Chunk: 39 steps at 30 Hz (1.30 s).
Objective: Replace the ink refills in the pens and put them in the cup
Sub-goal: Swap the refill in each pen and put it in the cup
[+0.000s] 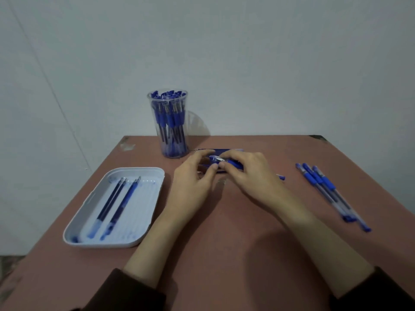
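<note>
At the left of the table (224, 232) a white tray (143, 194) holds three refills (116, 203) lying side by side, which I take to be the spent ones pulled from pens. Far from the person and a little to the right of the tray stands the clear cup (168, 124), packed upright with blue pens, so most of the job looks done. Just right of the cup, at the middle of the table, the left hand (193, 185) and the right hand (249, 173) meet over one blue pen (215, 158). The left hand's thumb and curled fingers pinch its left end, and the right hand's fingertips pinch it from the right. This pen seems to be the one in work, though blur hides whether its parts are being taken apart or joined. Just behind the hands lies a flat blue row of what look like fresh refills (224, 151), partly hidden by the fingers. A small blue piece (281, 176) lies on the table just beside the right wrist; it may be a cap, but I cannot tell. Well apart at the right edge lie a few more pens (325, 187), close together and slanted, not yet in the cup, so they probably remain to be done.

No brand, label or writing can be read on the pens, the cup, the tray or the refills: all are too small and blurred
</note>
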{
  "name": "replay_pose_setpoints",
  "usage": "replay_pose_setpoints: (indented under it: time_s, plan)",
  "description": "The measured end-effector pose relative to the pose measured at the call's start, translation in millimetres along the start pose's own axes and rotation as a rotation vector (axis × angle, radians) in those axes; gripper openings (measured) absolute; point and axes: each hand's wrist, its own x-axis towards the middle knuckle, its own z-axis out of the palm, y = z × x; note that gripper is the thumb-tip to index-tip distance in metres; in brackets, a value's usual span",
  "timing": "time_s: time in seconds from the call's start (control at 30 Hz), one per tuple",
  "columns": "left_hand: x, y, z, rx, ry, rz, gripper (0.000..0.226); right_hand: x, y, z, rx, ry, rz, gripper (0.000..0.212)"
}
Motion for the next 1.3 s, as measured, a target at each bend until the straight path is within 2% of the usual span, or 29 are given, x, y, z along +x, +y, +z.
replay_pose_setpoints:
  time_s: [0.23, 0.5, 0.63, 0.7, 0.77, 0.9, 1.0, 1.07, 1.17, 1.23, 1.3]
  plan:
    - [4.0, -5.1, 1.4, -0.095, 0.015, -0.067, 0.011, -1.6, 5.0, -0.1, -0.122, -0.015, 0.021, 0.023]
    - [5.6, -8.1, -1.1, -0.149, 0.015, -0.114, 0.016, -4.8, 2.0, -3.1, -0.19, -0.005, 0.048, 0.026]
    - [4.4, -7.2, -0.8, -0.091, 0.041, -0.14, 0.013, -3.1, 9.1, -7.1, -0.335, -0.058, 0.136, 0.023]
    - [2.7, -5.1, -0.4, -0.002, -0.016, -0.123, 0.009, -1.7, 16.2, -9.9, -0.378, -0.058, 0.21, 0.026]
    - [0.1, -3.0, 0.2, 0.075, -0.133, -0.09, 0.004, -0.5, 20.5, -12.7, -0.32, -0.034, 0.264, 0.022]
    - [-3.0, -0.9, -0.2, 0.241, -0.31, 0.023, 0.026, 0.8, 20.6, -12.5, -0.097, 0.042, 0.271, 0.014]
    - [-2.3, -3.3, -1.9, 0.291, -0.417, 0.003, 0.028, 0.4, 19.5, -10.2, -0.041, 0.1, 0.205, 0.009]
    - [-0.7, -5.0, -0.2, 0.2, -0.364, -0.001, 0.025, 0.0, 17.3, -9.4, 0.047, 0.126, 0.188, 0.012]
    - [2.0, 1.7, -2.0, -0.271, -0.161, -0.202, 0.021, 0.1, 10.1, -7.9, 0.31, 0.095, 0.231, 0.012]
    - [2.9, 5.4, -4.1, -0.617, -0.172, -0.323, 0.023, -0.8, 2.3, -7.5, 0.538, 0.018, 0.297, 0.013]
    - [3.7, 6.4, -6.4, -0.772, -0.205, -0.339, 0.025, -1.7, -5.4, -6.6, 0.695, -0.101, 0.373, 0.03]
